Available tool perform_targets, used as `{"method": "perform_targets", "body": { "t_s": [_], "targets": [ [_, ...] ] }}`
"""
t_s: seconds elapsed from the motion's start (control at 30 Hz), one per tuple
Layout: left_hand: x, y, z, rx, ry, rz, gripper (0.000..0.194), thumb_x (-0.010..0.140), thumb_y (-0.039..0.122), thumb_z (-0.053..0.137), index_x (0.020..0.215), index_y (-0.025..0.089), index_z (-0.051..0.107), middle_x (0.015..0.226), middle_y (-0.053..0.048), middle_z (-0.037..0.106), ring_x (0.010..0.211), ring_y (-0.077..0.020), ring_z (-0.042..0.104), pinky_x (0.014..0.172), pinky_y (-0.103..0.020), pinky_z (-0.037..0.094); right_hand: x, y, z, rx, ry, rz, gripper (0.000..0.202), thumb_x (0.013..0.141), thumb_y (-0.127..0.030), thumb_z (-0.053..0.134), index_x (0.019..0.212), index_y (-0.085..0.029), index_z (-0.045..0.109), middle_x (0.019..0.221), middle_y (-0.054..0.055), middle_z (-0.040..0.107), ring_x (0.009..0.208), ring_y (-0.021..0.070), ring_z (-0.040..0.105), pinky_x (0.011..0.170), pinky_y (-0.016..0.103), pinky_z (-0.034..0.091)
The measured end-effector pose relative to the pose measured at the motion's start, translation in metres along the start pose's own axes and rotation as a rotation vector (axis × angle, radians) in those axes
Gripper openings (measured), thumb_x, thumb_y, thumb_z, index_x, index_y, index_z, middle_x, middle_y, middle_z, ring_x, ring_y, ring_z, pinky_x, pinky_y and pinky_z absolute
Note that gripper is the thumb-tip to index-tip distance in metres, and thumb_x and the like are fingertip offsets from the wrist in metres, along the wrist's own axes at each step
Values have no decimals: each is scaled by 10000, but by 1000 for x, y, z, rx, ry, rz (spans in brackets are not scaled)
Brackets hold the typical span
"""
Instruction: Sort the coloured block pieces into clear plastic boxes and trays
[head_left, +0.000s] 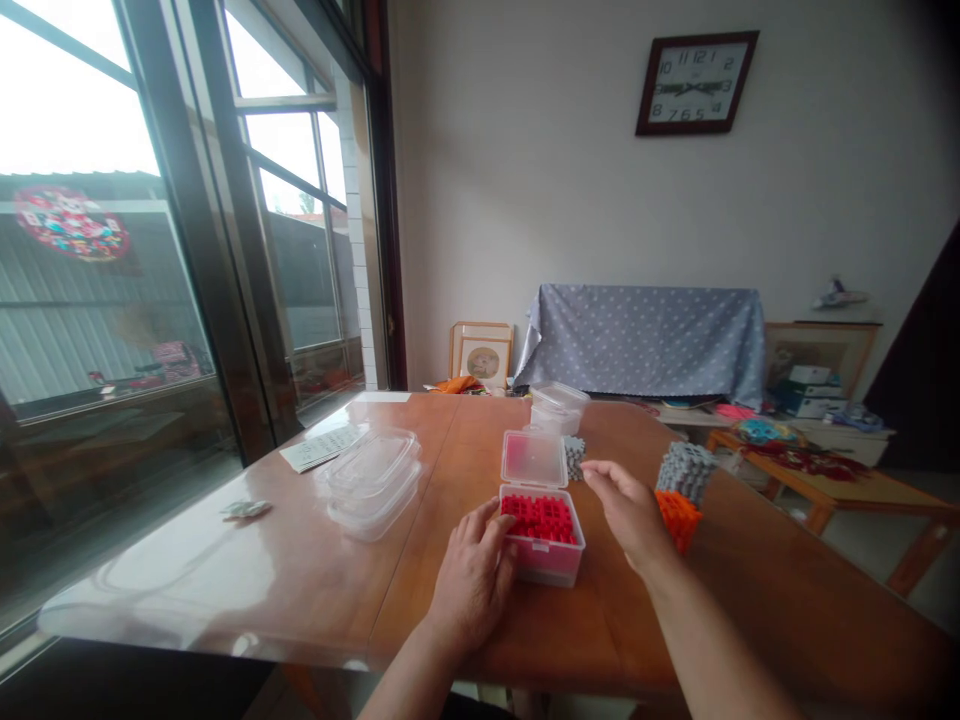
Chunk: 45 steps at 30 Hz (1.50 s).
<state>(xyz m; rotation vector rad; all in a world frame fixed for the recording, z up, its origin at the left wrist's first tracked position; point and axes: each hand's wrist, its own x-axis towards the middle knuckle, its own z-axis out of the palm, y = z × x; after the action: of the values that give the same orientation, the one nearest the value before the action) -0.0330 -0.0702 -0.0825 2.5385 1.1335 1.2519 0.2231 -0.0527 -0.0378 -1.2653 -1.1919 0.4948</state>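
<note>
A clear plastic box (551, 562) with its lid (534, 458) flipped open stands on the wooden table (427, 580), filled with red interlocking pieces (538, 515). My left hand (474, 565) rests at the box's left side, fingers bent over the rim onto the red pieces. To the right of the lid, my right hand (626, 505) is raised with thumb and index finger together; whatever is between them is too small to make out. Grey pieces (574, 457) stand beside the lid. Orange pieces (679, 518) and a taller grey stack (686, 470) are right of my right hand.
Clear empty containers (375, 485) are stacked on the left, near a printed sheet (322, 447) and a small packet (245, 510). More clear containers (559, 405) stand at the table's far edge. A low wooden table (825, 470) is on the right.
</note>
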Motion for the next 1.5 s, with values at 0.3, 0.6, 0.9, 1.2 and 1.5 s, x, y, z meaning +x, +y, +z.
{"method": "perform_targets", "body": {
  "t_s": [0.3,0.6,0.9,1.2,1.5],
  "targets": [
    [-2,-7,4,-22,47,13,589,1001,264,518,1560,252,333,1511,-147,497,1395,-294,477,1130,-530,450,19,19,23,190,95,194,475,753,-581,725,1085,-243,745,1195,96,752,1150,302,676,924,403,556],
    [-11,-19,18,-170,98,-110,776,999,350,552,1621,257,97,1486,-188,523,1274,-284,611,1039,-512,537,26,20,33,410,-15,318,568,749,-566,764,1202,-227,709,1149,97,771,1088,290,715,850,389,576],
    [-9,-20,15,-351,61,-241,804,969,391,603,1614,285,135,1496,-169,506,1153,-254,651,985,-496,552,2,2,26,465,36,258,496,825,-677,660,980,-219,770,1084,92,784,1135,291,687,908,386,550],
    [-7,-18,10,-449,4,-225,808,967,321,614,1618,316,135,1555,-154,419,1145,-223,628,955,-441,571,-50,-7,20,405,-161,224,516,776,-580,779,1155,-235,720,1256,82,726,1164,326,659,937,414,554],
    [1,-3,-3,-294,-33,-89,608,1000,278,546,1575,329,356,1612,-89,377,1486,-264,376,1198,-475,404,-58,19,17,196,-190,35,356,854,-523,709,1093,-260,726,1506,73,543,1253,306,604,1009,402,527]
  ]
}}
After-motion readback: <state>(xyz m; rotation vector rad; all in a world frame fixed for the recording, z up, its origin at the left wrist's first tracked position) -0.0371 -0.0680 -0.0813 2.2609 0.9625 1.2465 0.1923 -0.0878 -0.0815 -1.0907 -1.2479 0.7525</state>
